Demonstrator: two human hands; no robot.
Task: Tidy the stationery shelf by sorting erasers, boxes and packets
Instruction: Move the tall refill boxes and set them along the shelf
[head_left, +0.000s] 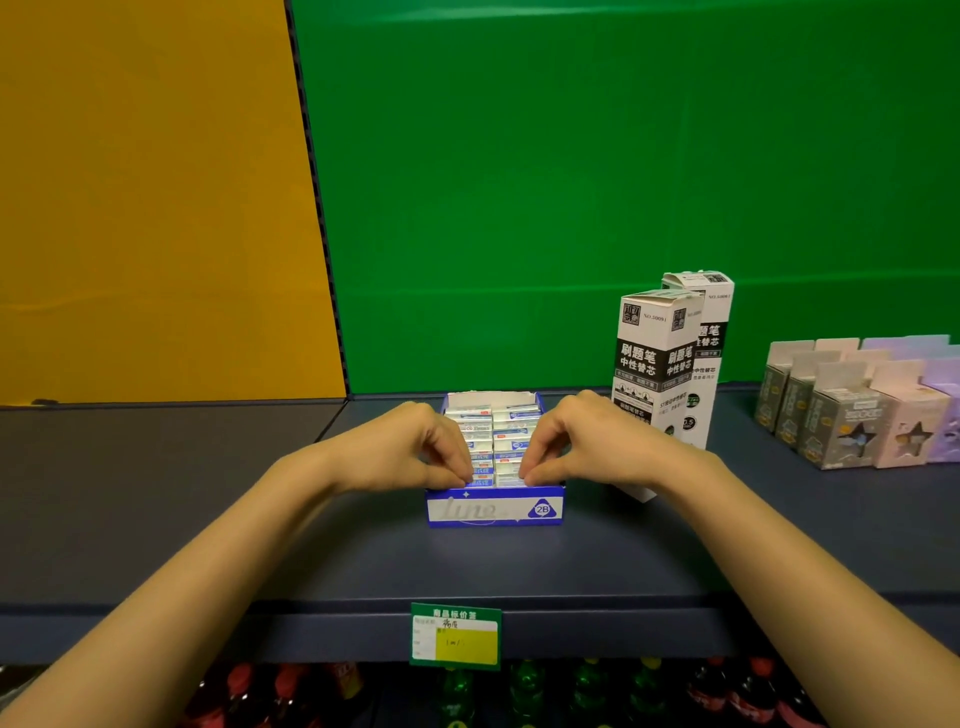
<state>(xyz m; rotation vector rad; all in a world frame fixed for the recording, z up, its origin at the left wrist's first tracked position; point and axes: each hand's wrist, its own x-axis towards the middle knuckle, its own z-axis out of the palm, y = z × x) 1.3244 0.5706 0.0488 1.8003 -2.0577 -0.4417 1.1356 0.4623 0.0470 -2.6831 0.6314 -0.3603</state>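
A blue and white display box (493, 512) marked 2B stands open on the dark shelf (519, 566), filled with two rows of white wrapped erasers (511, 431). My left hand (410, 449) reaches over the box's left side, its thumb and fingertips pinching at the front erasers of the left row. My right hand (576, 441) mirrors it on the right side, fingertips pinched on the front erasers of the right row. Both hands hide part of the box's side walls.
Two tall white and black refill boxes (660, 353) stand just right of my right hand. Several small grey and pink packets (857, 410) sit at the far right. A green and yellow price tag (456, 640) hangs on the shelf's front edge; bottles stand below.
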